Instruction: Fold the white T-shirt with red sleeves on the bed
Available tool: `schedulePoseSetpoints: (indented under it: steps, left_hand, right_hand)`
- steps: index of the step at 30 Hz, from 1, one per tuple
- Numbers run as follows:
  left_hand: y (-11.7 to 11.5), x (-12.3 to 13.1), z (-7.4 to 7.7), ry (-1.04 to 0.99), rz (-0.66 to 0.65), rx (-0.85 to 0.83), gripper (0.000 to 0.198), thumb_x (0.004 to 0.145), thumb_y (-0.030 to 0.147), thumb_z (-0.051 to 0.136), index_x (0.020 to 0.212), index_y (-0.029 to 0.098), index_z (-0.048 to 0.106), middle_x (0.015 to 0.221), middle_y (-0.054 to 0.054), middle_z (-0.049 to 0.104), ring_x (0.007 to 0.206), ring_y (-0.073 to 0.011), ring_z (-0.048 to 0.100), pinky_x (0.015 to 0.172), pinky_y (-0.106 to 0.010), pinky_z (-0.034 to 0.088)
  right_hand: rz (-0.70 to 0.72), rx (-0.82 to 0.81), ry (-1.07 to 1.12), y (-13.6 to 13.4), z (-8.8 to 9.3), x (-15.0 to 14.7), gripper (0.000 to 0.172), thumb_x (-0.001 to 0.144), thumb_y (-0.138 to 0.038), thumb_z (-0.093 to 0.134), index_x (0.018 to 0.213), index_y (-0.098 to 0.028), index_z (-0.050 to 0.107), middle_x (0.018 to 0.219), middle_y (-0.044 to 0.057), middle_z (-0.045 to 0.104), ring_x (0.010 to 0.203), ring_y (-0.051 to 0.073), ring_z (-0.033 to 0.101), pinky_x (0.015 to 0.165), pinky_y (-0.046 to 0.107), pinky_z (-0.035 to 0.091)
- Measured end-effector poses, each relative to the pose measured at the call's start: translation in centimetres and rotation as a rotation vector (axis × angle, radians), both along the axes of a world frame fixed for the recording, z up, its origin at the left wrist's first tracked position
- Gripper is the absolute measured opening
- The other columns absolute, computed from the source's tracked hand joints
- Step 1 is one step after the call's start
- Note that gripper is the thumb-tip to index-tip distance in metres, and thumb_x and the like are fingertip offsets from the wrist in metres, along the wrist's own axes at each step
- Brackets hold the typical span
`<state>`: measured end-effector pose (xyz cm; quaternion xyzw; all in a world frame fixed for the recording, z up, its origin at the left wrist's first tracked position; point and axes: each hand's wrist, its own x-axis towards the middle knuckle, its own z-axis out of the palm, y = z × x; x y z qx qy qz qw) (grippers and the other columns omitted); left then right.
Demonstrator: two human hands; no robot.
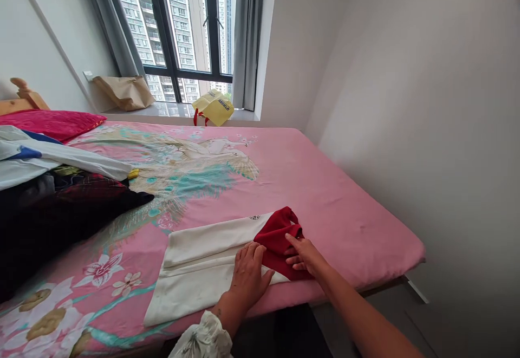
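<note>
A folded white garment (199,263) with a red section (280,241) at its right end lies flat near the bed's front edge. A small dark emblem (254,217) shows on its far side. My left hand (248,274) rests on the white cloth beside the red part, fingers stretched out and palm down. Over the red cloth is my right hand (304,255), its thumb and fingers apart and touching the fabric at the right end. Nothing is pinched between its visible fingers.
The bed's pink floral sheet (325,201) spreads under the garment. To the left are a heap of dark clothes (65,212), a white shirt (73,155) and a red pillow (52,122). A brown paper bag (125,92) and a yellow bag (215,108) stand by the window.
</note>
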<state>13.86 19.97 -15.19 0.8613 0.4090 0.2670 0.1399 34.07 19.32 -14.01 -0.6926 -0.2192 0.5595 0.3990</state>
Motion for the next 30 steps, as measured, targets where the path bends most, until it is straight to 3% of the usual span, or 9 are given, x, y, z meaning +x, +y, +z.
schedulePoseSetpoints:
  steps: [4,8,10,12,16,20,22,25,30]
  left_hand:
    - [0.4,2.1,-0.4,0.019,0.046,0.003,0.043,0.068,0.024,0.065,0.109,0.021,0.05,0.115,-0.01,0.056,0.113,-0.0274,0.048,0.096,-0.045,0.035]
    - [1.5,3.8,-0.1,0.046,0.173,0.051,0.047,0.067,0.04,0.068,0.106,0.02,0.051,0.113,-0.011,0.056,0.107,-0.0298,0.049,0.093,-0.048,0.034]
    - [2.3,4.7,0.6,0.043,0.257,0.065,0.039,0.072,0.047,0.062,0.1,0.02,0.054,0.106,-0.012,0.059,0.103,-0.0296,0.05,0.092,-0.048,0.032]
    - [3.2,5.3,1.6,0.038,0.306,0.053,0.022,0.08,0.039,0.052,0.093,0.021,0.058,0.099,-0.01,0.061,0.099,-0.0271,0.052,0.091,-0.047,0.031]
    - [4.5,5.5,3.5,0.045,0.282,-0.044,0.019,0.078,0.018,0.047,0.081,0.024,0.064,0.091,-0.004,0.066,0.092,-0.0226,0.056,0.092,-0.045,0.028]
    - [4.1,5.1,3.4,0.114,0.231,-0.03,0.018,0.072,0.018,0.051,0.082,0.024,0.064,0.094,-0.004,0.066,0.094,-0.0235,0.055,0.093,-0.045,0.027]
    - [3.4,5.1,2.6,0.179,0.245,0.008,0.018,0.069,0.02,0.054,0.085,0.022,0.061,0.095,-0.007,0.064,0.096,-0.0262,0.054,0.093,-0.046,0.027]
    - [2.5,5.0,1.7,0.262,0.265,0.011,0.025,0.063,0.015,0.053,0.087,0.02,0.058,0.096,-0.01,0.062,0.097,-0.0283,0.053,0.093,-0.048,0.028]
    - [2.9,3.3,3.4,0.267,0.133,0.034,0.039,0.059,0.005,0.049,0.091,0.025,0.059,0.103,-0.007,0.062,0.104,-0.025,0.052,0.099,-0.048,0.026]
  right_hand:
    - [0.016,0.017,0.041,0.3,0.3,-0.4,0.02,0.08,-0.035,0.056,0.079,-0.017,0.048,0.062,-0.001,0.059,0.037,0.005,0.046,0.032,0.015,0.025]
    - [0.044,0.138,0.143,0.7,2.1,-1.0,0.026,0.083,-0.042,0.05,0.075,-0.017,0.05,0.053,-0.007,0.049,0.035,0.003,0.036,0.034,0.015,0.022]
    - [0.08,0.205,0.173,0.8,3.1,-1.2,0.029,0.082,-0.045,0.051,0.076,-0.017,0.052,0.051,-0.007,0.049,0.035,0.004,0.035,0.033,0.017,0.021]
    - [0.154,0.266,0.144,0.7,3.8,-1.1,0.029,0.082,-0.047,0.05,0.084,-0.018,0.056,0.051,-0.007,0.049,0.034,0.005,0.034,0.034,0.019,0.02]
    - [0.209,0.354,-0.372,-0.3,3.3,0.5,0.027,0.082,-0.04,0.048,0.101,-0.021,0.055,0.055,-0.005,0.052,0.044,0.01,0.045,0.044,0.023,0.032]
    - [0.11,0.366,-0.889,-1.7,1.1,2.0,0.041,0.075,-0.038,0.06,0.11,-0.022,0.046,0.091,0.003,0.061,0.08,0.018,0.059,0.065,0.027,0.039]
    - [0.159,0.339,-0.947,-2.1,0.2,2.3,0.045,0.074,-0.038,0.061,0.112,-0.022,0.045,0.103,0.005,0.06,0.087,0.019,0.059,0.066,0.027,0.039]
    - [0.275,0.285,-0.984,-2.3,-0.1,2.3,0.023,0.075,-0.026,0.055,0.098,-0.024,0.052,0.089,0.002,0.064,0.077,0.017,0.059,0.063,0.026,0.035]
    - [0.191,0.344,-0.98,-3.0,1.6,3.1,0.014,0.077,-0.02,0.051,0.089,-0.025,0.055,0.071,-0.002,0.062,0.065,0.014,0.056,0.06,0.024,0.033]
